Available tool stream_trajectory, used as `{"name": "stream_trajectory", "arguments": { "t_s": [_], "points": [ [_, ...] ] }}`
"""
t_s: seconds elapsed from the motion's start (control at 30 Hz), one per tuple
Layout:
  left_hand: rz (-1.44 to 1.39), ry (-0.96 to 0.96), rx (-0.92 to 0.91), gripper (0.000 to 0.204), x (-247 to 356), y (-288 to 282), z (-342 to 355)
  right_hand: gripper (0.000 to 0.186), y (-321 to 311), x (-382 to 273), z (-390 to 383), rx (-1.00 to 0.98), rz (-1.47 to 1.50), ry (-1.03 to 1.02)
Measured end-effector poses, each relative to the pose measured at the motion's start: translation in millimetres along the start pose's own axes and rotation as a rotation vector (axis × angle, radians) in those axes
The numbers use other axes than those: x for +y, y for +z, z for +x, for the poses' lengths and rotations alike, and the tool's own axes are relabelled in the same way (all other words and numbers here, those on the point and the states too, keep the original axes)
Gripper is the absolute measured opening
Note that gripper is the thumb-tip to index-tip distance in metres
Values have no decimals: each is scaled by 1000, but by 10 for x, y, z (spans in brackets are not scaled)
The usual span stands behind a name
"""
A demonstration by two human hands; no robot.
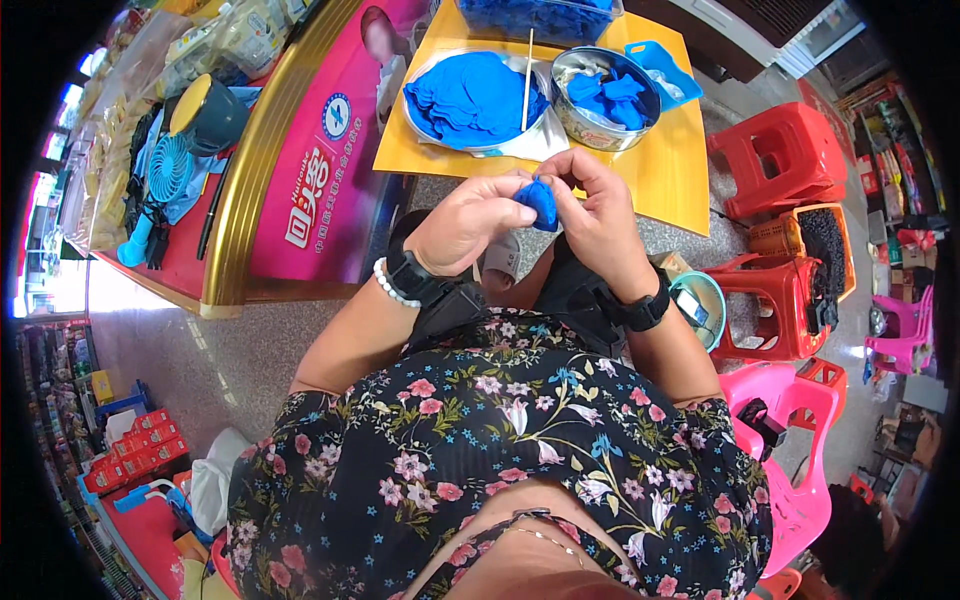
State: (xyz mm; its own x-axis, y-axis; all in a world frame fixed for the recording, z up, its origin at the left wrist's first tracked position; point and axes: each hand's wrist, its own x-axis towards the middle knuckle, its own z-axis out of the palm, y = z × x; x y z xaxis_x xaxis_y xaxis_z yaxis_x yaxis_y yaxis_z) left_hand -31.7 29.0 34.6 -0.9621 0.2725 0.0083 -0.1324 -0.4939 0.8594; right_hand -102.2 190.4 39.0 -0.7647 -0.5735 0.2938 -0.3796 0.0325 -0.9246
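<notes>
A small blue cloth pouch (538,204) hangs between my two hands in front of the yellow table. My left hand (478,222) pinches it from one side with thumb and fingers. From the other side my right hand (597,212) grips its gathered top; the fingertips partly hide that spot. Just beyond my hands, a white oval plate (412,108) bears a heap of flat blue cloth pieces (475,100). A thin pale stick (528,80) lies across the heap. Right of it, a round tin (606,136) holds several blue pouches (612,98).
On the yellow table (672,180) also stand a blue basket (664,72) and a clear box (540,22) of blue cloth. A pink counter with a gold edge (232,170) flanks me on the left. Red stools (780,160) and a pink chair (800,500) stand at right.
</notes>
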Motion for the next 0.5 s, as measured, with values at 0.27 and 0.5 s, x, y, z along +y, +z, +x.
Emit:
{"name": "stream_trajectory", "arguments": {
  "t_s": [0.27,0.5],
  "points": [
    [-205,125,177,29,-130,95,29,12,39,48,7,-38,123,66],
    [375,332,358,23,-68,95,42,12,-10,-167,36,10,504,210]
  ]
}}
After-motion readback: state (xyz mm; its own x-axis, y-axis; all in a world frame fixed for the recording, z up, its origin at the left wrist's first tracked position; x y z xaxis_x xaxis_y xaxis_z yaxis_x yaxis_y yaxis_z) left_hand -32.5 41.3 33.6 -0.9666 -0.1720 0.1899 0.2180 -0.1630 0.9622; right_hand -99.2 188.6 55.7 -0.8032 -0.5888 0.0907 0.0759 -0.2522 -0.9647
